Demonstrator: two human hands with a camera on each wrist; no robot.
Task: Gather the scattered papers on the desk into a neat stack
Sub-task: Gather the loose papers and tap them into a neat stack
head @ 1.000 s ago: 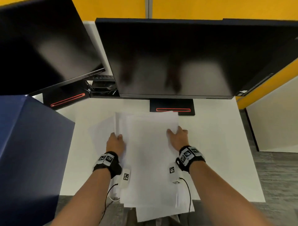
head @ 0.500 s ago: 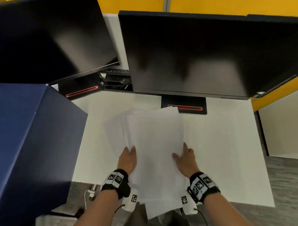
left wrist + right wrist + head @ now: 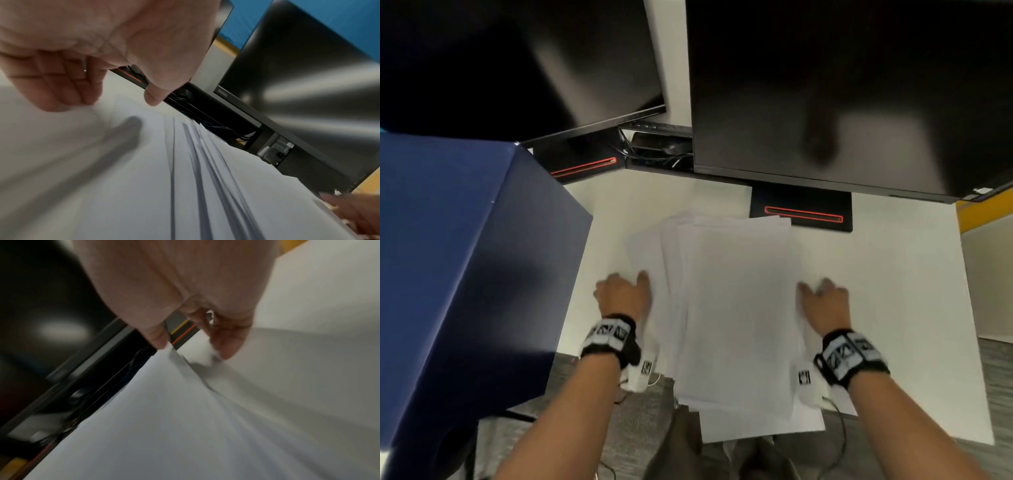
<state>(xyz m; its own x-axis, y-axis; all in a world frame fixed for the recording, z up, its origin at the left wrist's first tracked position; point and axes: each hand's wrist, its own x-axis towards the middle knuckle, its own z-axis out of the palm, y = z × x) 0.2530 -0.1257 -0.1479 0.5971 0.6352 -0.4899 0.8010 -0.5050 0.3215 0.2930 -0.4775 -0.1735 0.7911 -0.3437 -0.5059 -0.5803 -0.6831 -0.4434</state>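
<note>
White worktop is seen beneath two dark monitors: a left monitor and a right monitor, each on a black base marked by a red line. Tangled cables are visible between the two bases, and a dark blue box is set at the left edge of the worktop.

White papers are gathered in a loose pile in the middle of the worktop, just in front of the right monitor's base. Their edges are not aligned; several sheets are fanned out to the left, and the near ends are hung over the front edge of the worktop.

The left hand is placed at the left side of the pile, with its fingers curled downward onto the outermost sheet; whether a sheet is pinched cannot be told because of blur. The right hand is placed at the right side of the pile, where a raised edge of paper is pinched between its thumb and fingertips. Marker bands are worn on both wrists.
</note>
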